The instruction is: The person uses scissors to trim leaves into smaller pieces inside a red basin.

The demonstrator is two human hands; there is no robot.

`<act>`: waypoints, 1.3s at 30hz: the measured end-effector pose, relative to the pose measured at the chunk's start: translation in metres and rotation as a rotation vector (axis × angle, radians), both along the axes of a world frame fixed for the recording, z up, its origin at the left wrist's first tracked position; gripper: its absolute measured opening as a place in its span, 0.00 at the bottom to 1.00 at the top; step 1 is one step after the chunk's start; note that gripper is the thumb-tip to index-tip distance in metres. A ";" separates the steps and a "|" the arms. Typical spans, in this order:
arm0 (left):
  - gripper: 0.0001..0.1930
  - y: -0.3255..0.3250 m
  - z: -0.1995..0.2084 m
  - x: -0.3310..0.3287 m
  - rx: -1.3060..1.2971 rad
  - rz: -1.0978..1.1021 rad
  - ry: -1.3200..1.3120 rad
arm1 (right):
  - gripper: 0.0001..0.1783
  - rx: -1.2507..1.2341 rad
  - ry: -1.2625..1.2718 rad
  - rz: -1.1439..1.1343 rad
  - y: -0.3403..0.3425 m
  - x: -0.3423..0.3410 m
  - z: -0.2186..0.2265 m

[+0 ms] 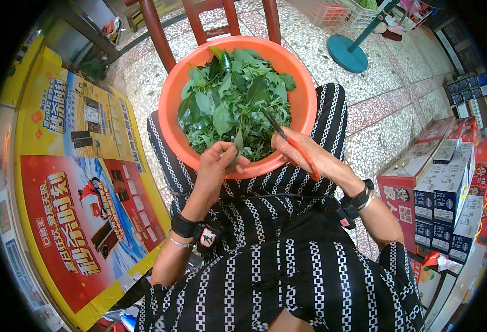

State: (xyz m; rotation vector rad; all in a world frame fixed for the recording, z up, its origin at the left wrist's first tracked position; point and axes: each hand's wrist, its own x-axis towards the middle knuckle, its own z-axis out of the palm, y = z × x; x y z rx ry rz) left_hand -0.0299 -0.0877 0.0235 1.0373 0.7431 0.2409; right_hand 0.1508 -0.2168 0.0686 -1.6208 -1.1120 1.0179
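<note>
An orange plastic basin (169,105) rests on my lap, heaped with green leaves (221,119), some whole and many in smaller pieces. Over its near rim, my left hand (218,157) pinches a long green leaf (238,145) between thumb and fingers. My right hand (296,146) is closed around a pair of scissors (301,154) with red-orange handles. Their dark blades point up and left over the leaves, a short way from the held leaf. Whether the blades are apart is hard to see.
A wooden chair (210,19) stands behind the basin. On the left is a yellow and red printed box or counter (83,210). Stacked cartons (442,193) fill the right side. A green round stand base (347,53) and plastic crates (332,12) are on the speckled floor (359,116).
</note>
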 end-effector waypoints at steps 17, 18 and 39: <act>0.09 -0.002 -0.001 -0.002 0.189 0.008 0.078 | 0.30 -0.269 -0.345 0.105 -0.008 -0.005 -0.009; 0.09 -0.002 -0.001 -0.002 0.191 0.018 0.079 | 0.28 -0.226 -0.344 0.105 -0.011 -0.005 -0.009; 0.09 -0.004 -0.001 0.010 0.034 0.114 -0.009 | 0.28 -0.103 -0.547 0.250 -0.014 -0.009 -0.004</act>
